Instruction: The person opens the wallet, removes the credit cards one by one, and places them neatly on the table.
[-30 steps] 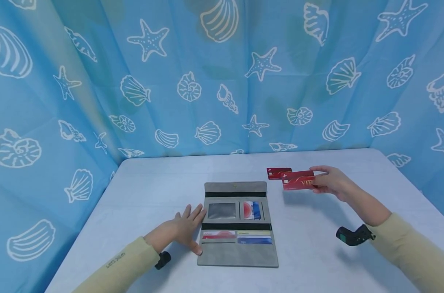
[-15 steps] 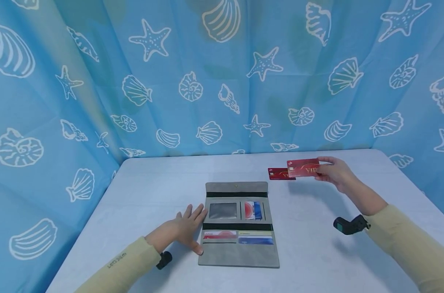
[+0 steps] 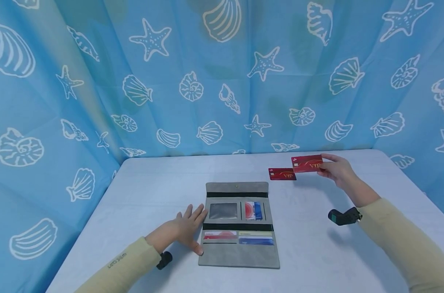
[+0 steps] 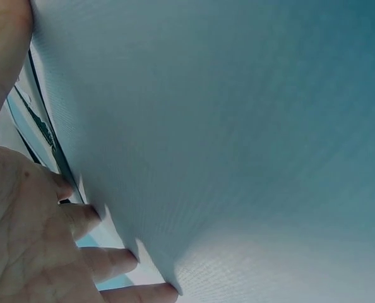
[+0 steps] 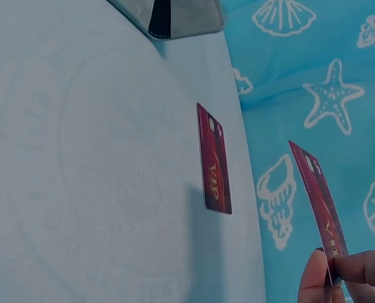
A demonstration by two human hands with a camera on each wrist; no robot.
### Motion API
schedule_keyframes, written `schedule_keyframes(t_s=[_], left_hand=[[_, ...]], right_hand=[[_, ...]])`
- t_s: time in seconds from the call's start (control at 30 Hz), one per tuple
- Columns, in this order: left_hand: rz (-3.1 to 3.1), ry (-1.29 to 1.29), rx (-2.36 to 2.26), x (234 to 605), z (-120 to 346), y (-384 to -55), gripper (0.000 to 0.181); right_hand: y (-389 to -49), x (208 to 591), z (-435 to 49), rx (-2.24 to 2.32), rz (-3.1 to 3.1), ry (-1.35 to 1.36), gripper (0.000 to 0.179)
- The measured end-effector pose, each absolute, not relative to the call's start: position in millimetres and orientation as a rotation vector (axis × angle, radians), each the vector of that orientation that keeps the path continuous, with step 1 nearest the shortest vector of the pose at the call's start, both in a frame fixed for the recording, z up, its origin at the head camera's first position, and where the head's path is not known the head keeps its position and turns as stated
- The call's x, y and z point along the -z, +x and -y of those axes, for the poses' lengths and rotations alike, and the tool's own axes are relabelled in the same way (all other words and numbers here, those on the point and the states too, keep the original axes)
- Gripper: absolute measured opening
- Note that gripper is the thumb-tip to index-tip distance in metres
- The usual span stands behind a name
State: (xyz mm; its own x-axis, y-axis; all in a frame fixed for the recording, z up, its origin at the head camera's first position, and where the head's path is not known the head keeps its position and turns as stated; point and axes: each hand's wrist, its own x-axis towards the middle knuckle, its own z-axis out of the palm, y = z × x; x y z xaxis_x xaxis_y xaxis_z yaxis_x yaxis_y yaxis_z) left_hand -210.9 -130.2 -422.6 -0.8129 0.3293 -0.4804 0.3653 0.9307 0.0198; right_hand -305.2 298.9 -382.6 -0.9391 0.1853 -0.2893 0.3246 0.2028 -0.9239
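Observation:
Between thumb and fingers, my right hand [image 3: 337, 170] pinches a red VIP card [image 3: 306, 163] by its right end, raised above the table at the back right. Another red VIP card [image 3: 282, 174] lies flat on the table just left of and below it in the head view. In the right wrist view the held card [image 5: 320, 202] stands apart from the lying card [image 5: 214, 161]. My left hand [image 3: 187, 228] rests with fingers spread at the left edge of an unfolded grey wallet [image 3: 240, 255]. Several cards [image 3: 256, 241] fill its slots.
The white table [image 3: 152, 179] carries the wallet at its middle front. A blue curtain [image 3: 222, 81] with shell and starfish prints rises behind the table and along both sides. A black wrist camera [image 3: 344, 217] sticks out from the right sleeve.
My right hand has moved up and slightly right with its card, uncovering more of the card lying on the table. The left hand and wallet stay put.

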Motion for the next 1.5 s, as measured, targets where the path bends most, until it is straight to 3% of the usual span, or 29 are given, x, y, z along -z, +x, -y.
schedule_keyframes(t_s=[0.83, 1.5], left_hand=[[-2.591, 0.509, 0.131, 423.3, 129.3, -211.8, 0.116], [-2.596, 0.502, 0.145, 422.8, 129.6, -212.6, 0.116]], right_hand=[[-330.4, 428.7, -307.8, 1.972, -2.195, 0.835, 0.053], [-336.5, 439.5, -314.1, 1.850, -2.228, 0.885, 0.051]])
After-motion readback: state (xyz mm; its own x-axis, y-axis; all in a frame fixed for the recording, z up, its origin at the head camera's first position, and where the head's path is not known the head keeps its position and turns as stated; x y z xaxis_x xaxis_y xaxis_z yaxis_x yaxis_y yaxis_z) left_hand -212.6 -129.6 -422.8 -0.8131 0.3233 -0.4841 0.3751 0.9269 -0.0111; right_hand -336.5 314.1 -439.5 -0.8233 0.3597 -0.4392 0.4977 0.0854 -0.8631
